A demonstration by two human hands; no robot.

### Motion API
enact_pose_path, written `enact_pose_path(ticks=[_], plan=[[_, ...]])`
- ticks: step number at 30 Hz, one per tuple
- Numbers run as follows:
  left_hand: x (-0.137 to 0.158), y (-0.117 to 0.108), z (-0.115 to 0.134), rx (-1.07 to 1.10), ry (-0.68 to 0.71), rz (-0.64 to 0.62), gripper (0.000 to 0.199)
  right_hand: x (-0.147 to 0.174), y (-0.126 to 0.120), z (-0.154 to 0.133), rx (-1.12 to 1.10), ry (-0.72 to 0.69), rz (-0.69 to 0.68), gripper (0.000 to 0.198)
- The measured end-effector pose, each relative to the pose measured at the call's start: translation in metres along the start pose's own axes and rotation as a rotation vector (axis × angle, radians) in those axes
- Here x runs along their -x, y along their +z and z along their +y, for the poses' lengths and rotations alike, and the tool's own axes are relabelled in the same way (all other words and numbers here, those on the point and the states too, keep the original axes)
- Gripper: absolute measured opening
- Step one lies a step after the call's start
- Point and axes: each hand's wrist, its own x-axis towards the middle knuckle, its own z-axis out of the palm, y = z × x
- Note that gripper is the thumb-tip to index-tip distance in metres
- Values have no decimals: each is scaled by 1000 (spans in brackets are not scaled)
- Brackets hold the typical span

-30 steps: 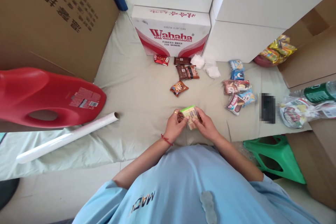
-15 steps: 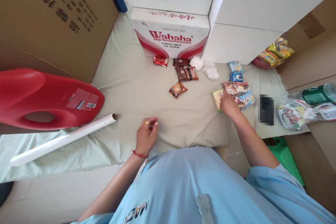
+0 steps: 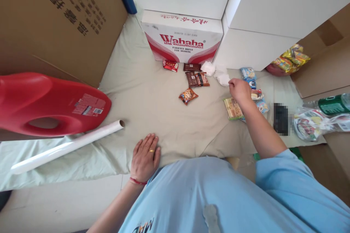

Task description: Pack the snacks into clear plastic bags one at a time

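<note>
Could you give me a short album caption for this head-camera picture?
Right hand reaches among snack packets beside a wafer pack; left hand rests flat on the cloth.

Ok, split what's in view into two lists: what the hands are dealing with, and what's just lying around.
In hand:
right hand, reaching at the white tissue
wafer pack, lying beside the right wrist
blue snack packs
left hand, flat on the cloth

Lying about:
brown chocolate packs
cookie pack
Wahaha box
red jug
white roll
green bottle
</note>
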Motion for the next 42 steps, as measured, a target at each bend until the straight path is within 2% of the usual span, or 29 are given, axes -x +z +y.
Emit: enact_pose_path(ticks=[2,5,8,10,13,16,19,22,24,26,28,32,34,36,38,40,42], plan=[[0,-1,0,-24,43,37,51,-24,11,-2,-8,42,15,43],[-1,-2,0,-67,88,75,53,-46,25,-6,-13,80,-47,47],[-2,-3,0,-82,97,92,54,-49,32,-7,-9,88,-108,29],[-3,-3,1,-82,103,97,53,-46,32,-6,-84,110,-75,19],[-3,-3,2,-75,102,103,50,-34,25,-2,-514,237,-32,5],[-3,-1,1,-55,76,107,47,-16,12,3,-1106,372,-117,16],[-3,-1,-1,6,31,97,39,11,-1,4,-1516,335,-204,31],[-7,-4,2,147,-82,123,24,43,-4,0,-1714,270,-168,33],[-16,-8,11,292,-210,139,22,66,1,-6,-1750,239,-129,27],[-31,-12,27,482,-353,81,26,90,12,-14,-1701,182,-126,19],[-51,-13,49,735,-486,-65,34,113,23,-23,-1576,87,-134,13],[-96,-2,98,1442,-751,-361,63,155,38,-46,-1265,-158,-161,14],[-115,9,115,1643,-809,-449,66,174,40,-56,-1134,-274,-198,9],[-127,20,124,1655,-822,-408,61,189,39,-61,-1040,-361,-241,6],[-132,30,126,1570,-834,-317,55,200,37,-61,-1024,-395,-305,7],[-132,36,126,1503,-843,-274,49,204,36,-57,-1128,-328,-400,12],[-128,37,125,1488,-834,-300,44,204,37,-51,-1303,-149,-469,19]])
